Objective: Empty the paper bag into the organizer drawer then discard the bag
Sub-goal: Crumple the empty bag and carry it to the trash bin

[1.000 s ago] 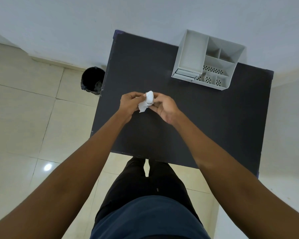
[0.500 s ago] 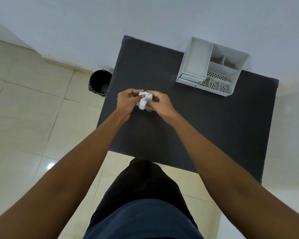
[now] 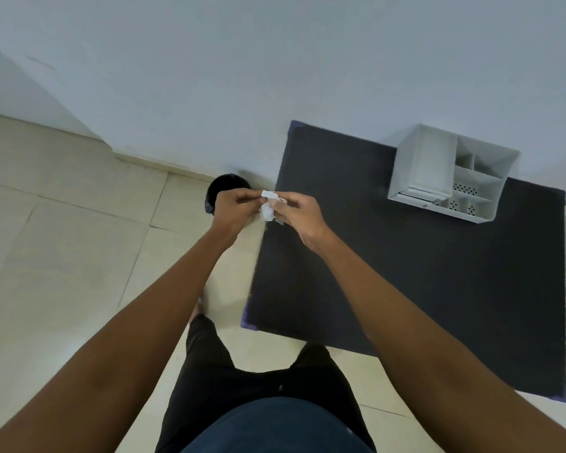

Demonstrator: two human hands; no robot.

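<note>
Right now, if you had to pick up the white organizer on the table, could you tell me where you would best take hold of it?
I would probably grip the white organizer by its tall left compartment's outer walls, coming from above. That section stands highest, its rim is open and straight, and bare black table lies around it. The low front trays look too shallow for a firm hold.

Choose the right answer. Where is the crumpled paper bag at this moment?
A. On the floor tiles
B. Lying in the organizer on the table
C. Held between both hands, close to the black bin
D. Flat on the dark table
C: the crumpled paper bag is pinched between the left hand and the right hand, in front of the black bin, not in the organizer.
</note>
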